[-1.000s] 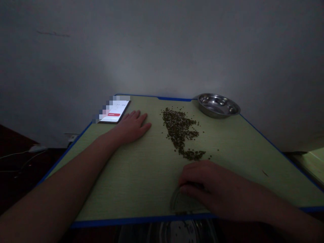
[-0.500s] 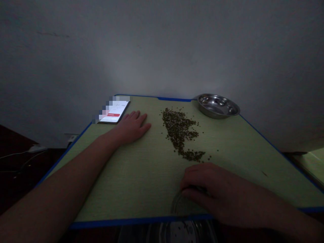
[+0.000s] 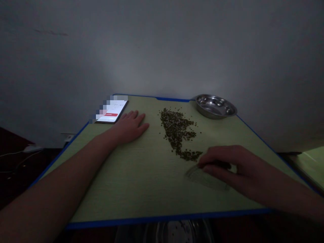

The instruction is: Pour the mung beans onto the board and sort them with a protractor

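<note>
Head view: a pale green, flat-topped table [image 3: 131, 182] with blue edging [image 3: 141, 221] fills the middle; the light is dim.
Right hand [image 3: 241, 165]: fingers and thumb pinched together on a thin, clear, curved-edged sheet [image 3: 202, 179], probably plastic; the grip is firmly closed along its upper part, with a slim dark gap above the thumb.
Clear sheet: near side of the table, tilted beneath the fingers, blurred at its rim; whether its lower edge touches the surface I cannot tell.
Sheet handling: likely light, fairly stiff and smooth, perhaps slippery; best held by the upper edge, leaving the curved rim free.
Small, round, greenish-brown beans [image 3: 177, 126]: a loose patch spread over the middle of the table, its near tail ending just beside the right fingertips.
Bean handling: each looks light, hard and apt to roll; easier gathered together than pinched singly.
Left hand [image 3: 129, 126]: palm down on the table, fingers spread, grasping nothing, between the beans and a flat phone with a lit white screen [image 3: 115, 109].
Shiny, round steel bowl [image 3: 215, 106]: far right corner.
Silvery metal vessel [image 3: 152, 233]: below the near edge, partly cut off.
</note>
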`<state>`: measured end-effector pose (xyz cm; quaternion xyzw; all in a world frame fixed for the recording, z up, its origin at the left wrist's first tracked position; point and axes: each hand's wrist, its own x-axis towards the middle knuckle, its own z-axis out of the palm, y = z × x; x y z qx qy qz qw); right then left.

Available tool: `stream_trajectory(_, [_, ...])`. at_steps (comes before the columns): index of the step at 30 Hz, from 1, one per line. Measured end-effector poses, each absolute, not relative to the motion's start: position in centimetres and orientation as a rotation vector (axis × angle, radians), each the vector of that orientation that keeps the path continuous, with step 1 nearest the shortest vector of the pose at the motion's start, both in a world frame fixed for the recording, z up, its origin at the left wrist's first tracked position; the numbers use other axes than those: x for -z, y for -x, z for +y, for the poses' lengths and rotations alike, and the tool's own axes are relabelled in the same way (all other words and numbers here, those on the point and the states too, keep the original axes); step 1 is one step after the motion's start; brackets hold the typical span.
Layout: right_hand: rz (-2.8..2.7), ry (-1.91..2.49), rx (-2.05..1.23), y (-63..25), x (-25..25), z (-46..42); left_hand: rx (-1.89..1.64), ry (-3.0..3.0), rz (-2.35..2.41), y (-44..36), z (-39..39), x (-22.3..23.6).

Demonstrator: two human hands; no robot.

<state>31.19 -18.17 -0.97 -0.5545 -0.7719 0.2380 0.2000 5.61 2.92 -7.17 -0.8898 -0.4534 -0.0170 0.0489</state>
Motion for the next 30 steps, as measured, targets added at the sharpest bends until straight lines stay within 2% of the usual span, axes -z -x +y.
stream_trajectory(7, [-2.000,1.601,-0.502,-34.3,0.1,-16.9,0.057,2.705,-1.415,-5.4,3.0,7.4])
stream_trajectory(12, [-1.825,1.561,-0.632,-34.2,-0.2,-16.0,0.071,2.709,-1.405,-5.2,3.3,7.6])
stream_trajectory(20, [-1.902,1.541,-0.496,-34.3,-1.4,-12.7,0.130,2.718,-1.393,-4.5,3.6,8.0])
stream_trajectory(30, [-2.039,1.594,-0.525,-37.9,2.2,-10.4,0.076,2.750,-1.458,-4.3,3.1,7.6])
